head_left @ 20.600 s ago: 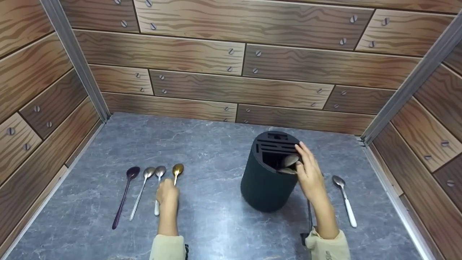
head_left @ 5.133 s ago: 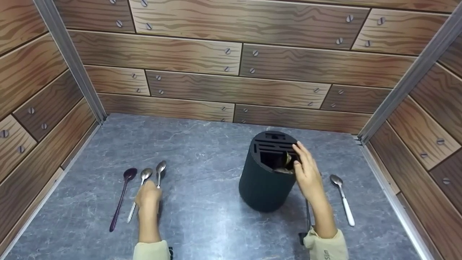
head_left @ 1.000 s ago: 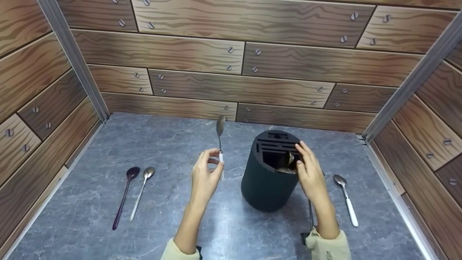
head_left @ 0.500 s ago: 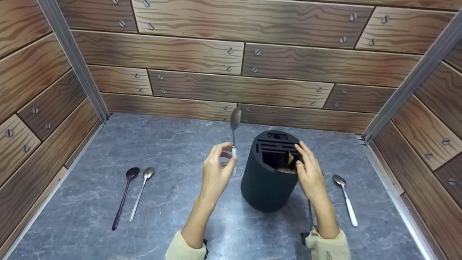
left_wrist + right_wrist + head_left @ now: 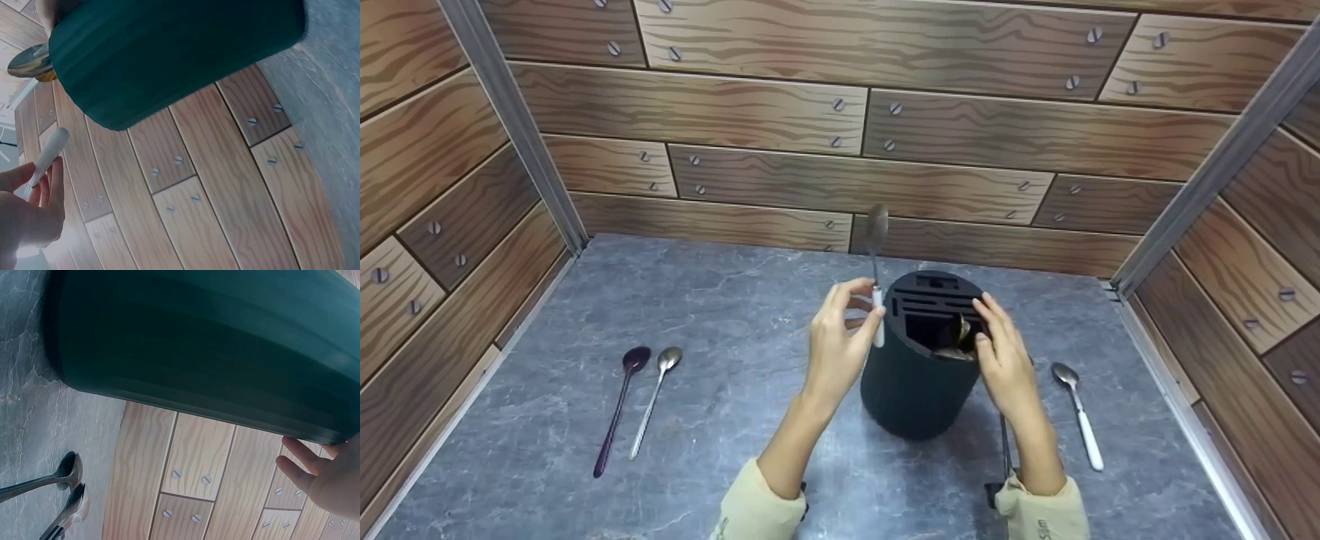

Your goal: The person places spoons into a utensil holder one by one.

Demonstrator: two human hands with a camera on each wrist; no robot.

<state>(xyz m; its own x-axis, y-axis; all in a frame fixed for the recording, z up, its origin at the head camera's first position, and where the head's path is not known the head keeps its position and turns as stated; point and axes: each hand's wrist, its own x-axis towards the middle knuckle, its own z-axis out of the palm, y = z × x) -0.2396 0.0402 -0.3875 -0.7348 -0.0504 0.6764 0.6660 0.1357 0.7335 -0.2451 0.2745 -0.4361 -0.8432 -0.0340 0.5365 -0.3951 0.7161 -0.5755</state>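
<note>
A spoon (image 5: 877, 231) with a white handle stands bowl-up in my left hand (image 5: 840, 337), pinched between thumb and fingertips just left of the holder's rim. The left wrist view shows the handle's end (image 5: 53, 147) apart from the holder. The dark green cylindrical cutlery holder (image 5: 911, 397) has a black slotted top with one larger opening. Spoon bowls, one of them gold (image 5: 963, 328), show in that opening; their handles are hidden inside. My right hand (image 5: 1006, 367) rests on the holder's right rim, its fingers extended along the side.
To the left lie a purple spoon (image 5: 616, 412) and a silver spoon (image 5: 654, 405). A white-handled spoon (image 5: 1078, 420) lies at the right. Beneath my right arm is a dark-handled utensil (image 5: 1006, 450), partly hidden. Wood-patterned walls (image 5: 840, 120) enclose the table.
Since the oldest frame, the gold spoon has left the table and a gold bowl shows in the holder. My left hand has lifted the white-handled spoon and carried it right, to the holder. The right hand stays put.
</note>
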